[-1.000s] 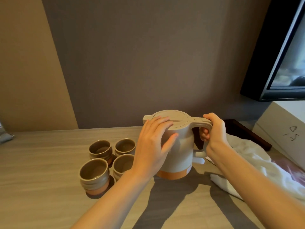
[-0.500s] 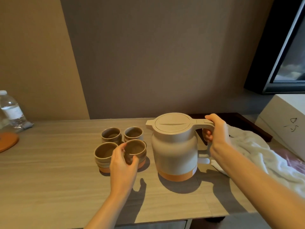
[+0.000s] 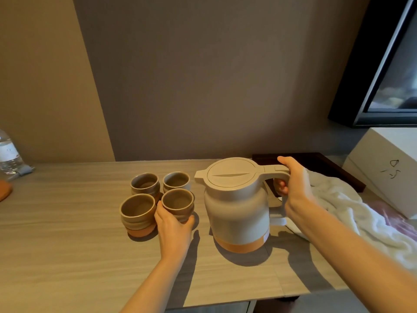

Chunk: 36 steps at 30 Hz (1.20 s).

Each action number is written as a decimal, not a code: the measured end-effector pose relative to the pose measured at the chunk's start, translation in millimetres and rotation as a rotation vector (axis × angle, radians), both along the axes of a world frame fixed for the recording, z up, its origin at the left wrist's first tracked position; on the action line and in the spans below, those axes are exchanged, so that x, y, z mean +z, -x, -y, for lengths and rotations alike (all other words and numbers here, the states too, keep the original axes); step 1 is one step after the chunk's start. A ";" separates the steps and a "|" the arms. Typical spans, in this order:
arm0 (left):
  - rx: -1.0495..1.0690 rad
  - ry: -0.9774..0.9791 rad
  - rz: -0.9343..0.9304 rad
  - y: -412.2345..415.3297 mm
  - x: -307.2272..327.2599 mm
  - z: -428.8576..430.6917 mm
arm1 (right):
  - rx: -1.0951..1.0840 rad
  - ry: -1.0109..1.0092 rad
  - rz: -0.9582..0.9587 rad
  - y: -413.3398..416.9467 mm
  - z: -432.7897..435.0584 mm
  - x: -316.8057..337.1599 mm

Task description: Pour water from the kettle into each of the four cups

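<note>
A cream kettle (image 3: 237, 206) with an orange base band stands upright on the wooden table (image 3: 67, 245), lid closed, spout pointing left. My right hand (image 3: 293, 184) is wrapped around its handle. Left of the kettle, several brown ceramic cups stand in a tight square: the back left cup (image 3: 145, 184), the back right cup (image 3: 176, 180), the front left cup (image 3: 137, 211) and the front right cup (image 3: 178, 203). My left hand (image 3: 173, 229) grips the near side of the front right cup. I cannot tell whether the cups hold water.
A white towel (image 3: 343, 213) lies crumpled right of the kettle, over a dark tray (image 3: 327, 164). A white box (image 3: 388, 166) stands at far right under a dark screen (image 3: 392, 64). A water bottle (image 3: 8, 152) and an orange coaster (image 3: 3, 190) sit at far left. The table's front edge is near.
My left hand left the kettle lid, moved down-left and closed on the front right cup. The camera pulled back and left. My right hand stayed on the handle.
</note>
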State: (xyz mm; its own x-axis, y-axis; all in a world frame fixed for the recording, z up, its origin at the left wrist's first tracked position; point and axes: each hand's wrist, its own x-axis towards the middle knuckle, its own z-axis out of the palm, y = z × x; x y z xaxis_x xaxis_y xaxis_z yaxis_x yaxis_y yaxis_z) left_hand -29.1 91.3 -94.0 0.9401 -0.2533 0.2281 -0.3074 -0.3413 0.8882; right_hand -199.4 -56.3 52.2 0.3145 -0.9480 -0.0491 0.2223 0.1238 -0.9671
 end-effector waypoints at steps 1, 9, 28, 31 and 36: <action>0.018 -0.005 0.007 1.4 0.2 3.3 | 0.002 0.008 -0.006 0.8 0.9 -0.6; 0.138 -0.056 0.072 5.1 5.6 18.6 | 0.025 0.043 -0.010 7.9 8.7 -3.8; -0.024 0.005 0.079 11.9 47.2 -16.6 | 0.035 0.063 -0.028 13.4 -0.8 10.0; -0.081 0.007 0.101 6.8 58.5 -25.2 | 0.029 0.062 -0.044 14.7 -4.0 13.9; -0.135 -0.041 0.086 -0.8 75.7 -38.1 | 0.028 0.077 -0.074 15.2 -8.2 21.0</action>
